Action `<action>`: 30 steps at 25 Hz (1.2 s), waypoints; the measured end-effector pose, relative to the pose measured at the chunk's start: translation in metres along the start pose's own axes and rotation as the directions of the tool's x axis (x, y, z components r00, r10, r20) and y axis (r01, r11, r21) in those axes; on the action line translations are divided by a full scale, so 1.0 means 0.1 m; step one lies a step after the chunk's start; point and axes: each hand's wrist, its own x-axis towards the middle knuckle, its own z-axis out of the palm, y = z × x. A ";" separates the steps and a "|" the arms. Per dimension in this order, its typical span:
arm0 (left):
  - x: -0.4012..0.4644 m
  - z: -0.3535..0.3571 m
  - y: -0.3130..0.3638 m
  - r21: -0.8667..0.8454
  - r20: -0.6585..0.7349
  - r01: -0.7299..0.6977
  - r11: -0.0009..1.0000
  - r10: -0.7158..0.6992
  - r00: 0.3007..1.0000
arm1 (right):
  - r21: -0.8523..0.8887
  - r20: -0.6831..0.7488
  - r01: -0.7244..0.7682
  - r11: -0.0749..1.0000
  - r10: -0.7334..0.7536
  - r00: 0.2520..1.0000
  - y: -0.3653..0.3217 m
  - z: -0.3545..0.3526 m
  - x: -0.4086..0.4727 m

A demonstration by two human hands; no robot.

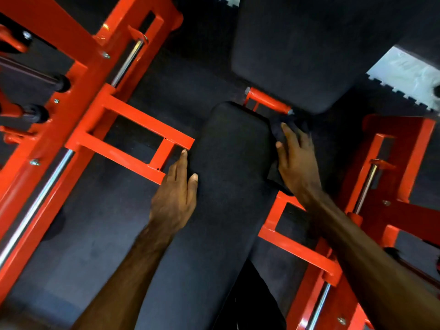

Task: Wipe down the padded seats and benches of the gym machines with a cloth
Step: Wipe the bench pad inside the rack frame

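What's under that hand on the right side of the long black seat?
A dark cloth is under the right hand, pressed against the edge of the padded bench. The hand covers much of the cloth, so its full shape is hidden.

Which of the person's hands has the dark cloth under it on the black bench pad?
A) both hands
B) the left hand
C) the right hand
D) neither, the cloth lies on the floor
C: the right hand presses the dark cloth against the right edge of the bench pad, while the left hand rests bare on its left edge.
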 end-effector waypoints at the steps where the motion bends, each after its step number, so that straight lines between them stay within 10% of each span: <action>1: 0.00 0.00 -0.01 0.001 -0.001 0.005 1.000 -0.005 1.000 | -0.085 0.030 0.075 0.994 -0.073 0.997 -0.05 0.02 0.18; 10: -0.02 0.00 0.01 -0.022 0.047 0.083 0.996 -0.082 0.996 | -0.259 0.219 0.437 0.862 -0.388 0.895 -0.63 0.22 0.52; 14: -0.23 0.01 -0.01 0.023 0.007 0.153 0.988 -0.153 0.988 | -0.338 0.240 0.366 0.867 -0.297 0.924 -1.10 0.29 0.93; 19: -0.67 -0.08 0.15 0.162 -0.084 0.288 0.944 -0.278 0.957 | -0.281 0.536 0.717 0.638 -0.516 0.669 -1.12 0.14 1.23; 23: -0.88 -0.11 0.07 0.188 -0.112 0.368 0.911 -0.352 0.929 | -0.377 0.678 0.706 0.599 -0.342 0.651 -1.54 0.09 1.56; 27: -1.03 -0.13 0.05 0.172 -0.164 0.419 0.892 -0.393 0.905 | -0.170 0.775 0.850 0.498 -0.465 0.427 -1.80 0.23 1.23; 30: -1.17 -0.16 -0.03 0.125 -0.147 0.466 0.876 -0.448 0.882 | -0.237 0.804 0.799 0.552 -0.350 0.480 -1.87 0.17 1.45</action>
